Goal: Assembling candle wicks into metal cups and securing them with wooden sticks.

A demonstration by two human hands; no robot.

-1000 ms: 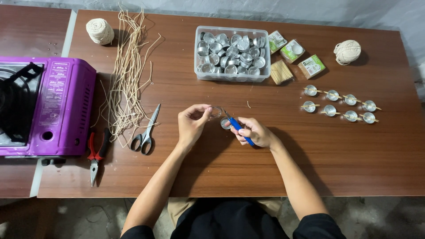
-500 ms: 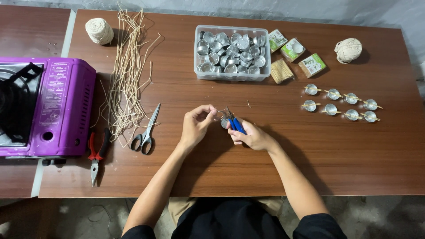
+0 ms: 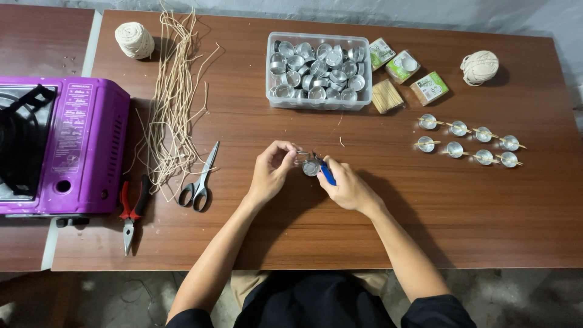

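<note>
My left hand (image 3: 271, 172) pinches a thin wick end at a small round metal cup (image 3: 311, 168) in the middle of the brown table (image 3: 255, 231). My right hand (image 3: 347, 187) grips a blue-handled tool (image 3: 327, 172) whose tip sits at the same cup. Both hands meet over the cup, close together. What exactly lies between the left fingertips is too small to tell.
A clear tub (image 3: 318, 71) of metal cups stands behind. Finished cups with wicks (image 3: 467, 141) lie in two rows at right. Loose wick strands (image 3: 175, 103), scissors (image 3: 200, 180), red pliers (image 3: 130, 209), a purple stove (image 3: 57, 146), twine balls (image 3: 135, 40) (image 3: 480, 67) and small boxes (image 3: 405, 76) surround.
Both hands have shifted slightly toward each other and the tool's tip has come up to the cup. Everything else on the table is unmoved.
</note>
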